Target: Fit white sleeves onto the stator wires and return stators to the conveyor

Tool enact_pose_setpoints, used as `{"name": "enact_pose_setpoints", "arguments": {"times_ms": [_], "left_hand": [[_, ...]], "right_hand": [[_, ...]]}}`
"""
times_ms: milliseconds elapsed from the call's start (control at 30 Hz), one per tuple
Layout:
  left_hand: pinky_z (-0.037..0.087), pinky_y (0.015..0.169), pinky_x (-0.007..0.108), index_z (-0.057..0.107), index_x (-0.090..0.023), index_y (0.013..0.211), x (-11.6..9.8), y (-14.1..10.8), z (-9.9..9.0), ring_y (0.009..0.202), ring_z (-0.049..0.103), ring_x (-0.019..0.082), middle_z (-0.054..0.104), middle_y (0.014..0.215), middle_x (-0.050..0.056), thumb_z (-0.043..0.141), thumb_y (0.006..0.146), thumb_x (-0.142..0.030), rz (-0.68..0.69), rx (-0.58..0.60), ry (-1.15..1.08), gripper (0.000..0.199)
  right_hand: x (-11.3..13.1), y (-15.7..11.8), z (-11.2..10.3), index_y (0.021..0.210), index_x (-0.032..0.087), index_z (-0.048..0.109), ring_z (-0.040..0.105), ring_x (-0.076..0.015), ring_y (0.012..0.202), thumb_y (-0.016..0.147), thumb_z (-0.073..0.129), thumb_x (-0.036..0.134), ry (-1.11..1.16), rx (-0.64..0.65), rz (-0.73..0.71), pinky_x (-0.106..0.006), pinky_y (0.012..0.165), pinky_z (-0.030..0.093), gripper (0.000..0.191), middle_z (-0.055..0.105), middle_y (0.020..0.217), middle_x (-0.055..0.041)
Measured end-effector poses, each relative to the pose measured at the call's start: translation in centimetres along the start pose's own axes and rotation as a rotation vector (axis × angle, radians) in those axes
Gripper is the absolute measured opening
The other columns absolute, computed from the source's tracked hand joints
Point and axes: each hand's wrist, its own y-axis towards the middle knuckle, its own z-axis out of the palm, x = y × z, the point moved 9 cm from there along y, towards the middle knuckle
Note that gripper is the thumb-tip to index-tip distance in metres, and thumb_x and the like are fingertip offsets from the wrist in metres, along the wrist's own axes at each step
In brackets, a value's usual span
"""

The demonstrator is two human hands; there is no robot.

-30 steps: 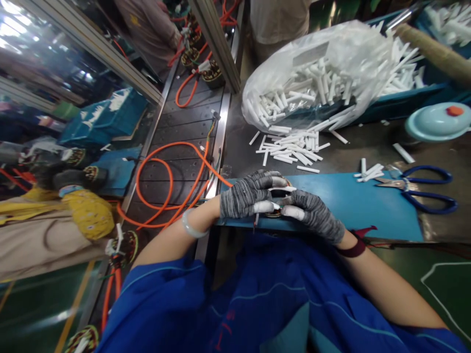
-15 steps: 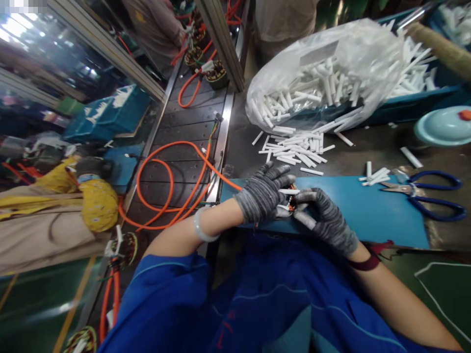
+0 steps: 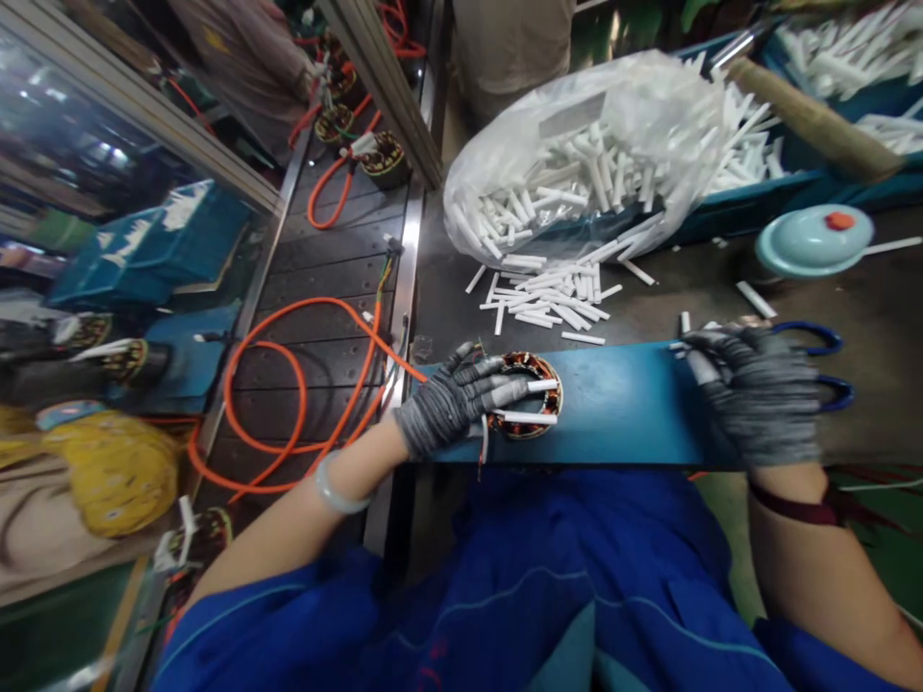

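Note:
My left hand [image 3: 461, 396], in a grey knit glove, lies over the left side of a ring-shaped motor stator [image 3: 554, 377] with copper windings. Its fingers reach across the ring and hold it on the blue mat, the tips against a white sleeve [image 3: 542, 385]. A second white sleeve [image 3: 534, 418] lies across the near part of the ring. Over the right end of the mat, my gloved right hand [image 3: 754, 389] has its fingers apart and bent down at a few short white tubes [image 3: 685, 323]. Beneath it are scissors [image 3: 829, 338], with only the blue handles showing.
White tubes [image 3: 555, 293] lie loose before a clear plastic bag [image 3: 490, 163] and a blue bin [image 3: 750, 207]. A light-blue lidded container [image 3: 808, 245] stands at right. Left of the mat [image 3: 612, 384], an orange cable [image 3: 299, 375] loops over a slatted conveyor [image 3: 317, 259]. A yellow sleeve [image 3: 115, 471] shows at far left.
My right hand has left the stator and moved right to the small tubes and scissors. My left hand stays at the stator, whose ring is now uncovered. The view has shifted to the right.

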Motion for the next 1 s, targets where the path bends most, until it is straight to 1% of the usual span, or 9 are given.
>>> {"name": "enact_pose_setpoints", "arguments": {"times_ms": [67,133,233,300,433,533,733,900,1000], "left_hand": [[0.01,0.131,0.056,0.05,-0.025,0.152,-0.7,-0.3,0.3,0.141,0.055,0.023,0.067,0.14,0.011,0.058,0.098,-0.02,-0.059,-0.132,0.146,0.055],[0.007,0.132,0.056,0.051,-0.024,0.151,-1.6,-0.3,0.9,0.135,0.06,0.021,0.069,0.137,0.01,0.054,0.1,-0.018,-0.105,-0.209,0.232,0.051],[0.008,0.132,0.058,0.05,-0.021,0.151,-2.7,0.6,2.2,0.133,0.061,0.025,0.067,0.139,0.013,0.055,0.102,-0.032,-0.201,-0.222,0.269,0.051],[0.017,0.131,0.057,0.047,-0.017,0.155,-3.1,1.8,3.1,0.128,0.064,0.03,0.069,0.136,0.016,0.056,0.101,-0.043,-0.291,-0.182,0.262,0.06],[0.042,0.117,0.053,0.042,-0.012,0.158,-3.7,4.1,3.5,0.106,0.071,0.032,0.075,0.111,0.017,0.057,0.098,-0.052,-0.491,-0.129,0.262,0.073],[0.048,0.109,0.051,0.048,-0.014,0.155,-4.0,5.0,2.7,0.105,0.071,0.034,0.075,0.107,0.017,0.058,0.098,-0.052,-0.584,-0.146,0.311,0.069],[0.048,0.11,0.049,0.051,-0.015,0.154,-4.0,5.2,2.3,0.106,0.071,0.034,0.076,0.109,0.015,0.059,0.098,-0.052,-0.619,-0.119,0.278,0.068],[0.047,0.112,0.05,0.049,-0.015,0.155,-3.8,5.2,2.2,0.108,0.071,0.034,0.077,0.109,0.015,0.059,0.098,-0.051,-0.628,-0.093,0.231,0.068],[0.049,0.111,0.049,0.05,-0.014,0.154,-3.6,5.2,1.9,0.105,0.072,0.033,0.077,0.109,0.015,0.062,0.096,-0.051,-0.619,-0.11,0.214,0.07]], "right_hand": [[-0.1,1.7,-0.7,0.119,0.016,0.076,0.065,-0.0413,0.113,0.101,0.045,0.052,-0.173,0.004,-0.029,-0.061,0.1,0.047,0.051,0.071,0.122,-0.0221],[0.3,2.6,0.3,0.116,0.017,0.078,0.065,-0.0408,0.111,0.101,0.041,0.055,-0.236,0.084,-0.125,-0.058,0.098,0.048,0.055,0.073,0.12,-0.0215],[-0.2,2.9,2.1,0.115,0.018,0.078,0.065,-0.0401,0.113,0.101,0.037,0.058,-0.294,0.147,-0.205,-0.06,0.1,0.048,0.059,0.074,0.116,-0.0195],[-0.6,2.9,2.3,0.118,0.017,0.076,0.065,-0.0388,0.115,0.103,0.034,0.057,-0.288,0.125,-0.181,-0.06,0.103,0.047,0.06,0.075,0.116,-0.0185],[1.7,2.2,-0.4,0.124,0.015,0.072,0.068,-0.0318,0.116,0.1,0.047,0.058,-0.006,-0.037,-0.075,-0.051,0.106,0.05,0.055,0.074,0.123,-0.0178],[5.1,0.5,-2.4,0.1,0.022,0.075,0.073,-0.0276,0.099,0.089,0.066,0.059,0.261,-0.169,0.012,-0.046,0.095,0.057,0.04,0.078,0.107,-0.0122],[8.8,-4.1,1.7,0.093,0.026,0.075,0.077,-0.0239,0.074,0.086,0.071,0.049,0.57,0.131,0.103,-0.038,0.069,0.065,0.023,0.081,0.088,-0.004],[8.7,-6.1,3.6,0.091,0.026,0.079,0.077,-0.0228,0.069,0.089,0.068,0.046,0.562,0.186,0.111,-0.034,0.064,0.064,0.022,0.081,0.082,-0.0028],[9.6,-6.4,4.0,0.1,0.028,0.08,0.077,-0.0239,0.077,0.092,0.067,0.043,0.479,0.185,0.006,-0.037,0.072,0.063,0.021,0.081,0.09,-0.004]]}}
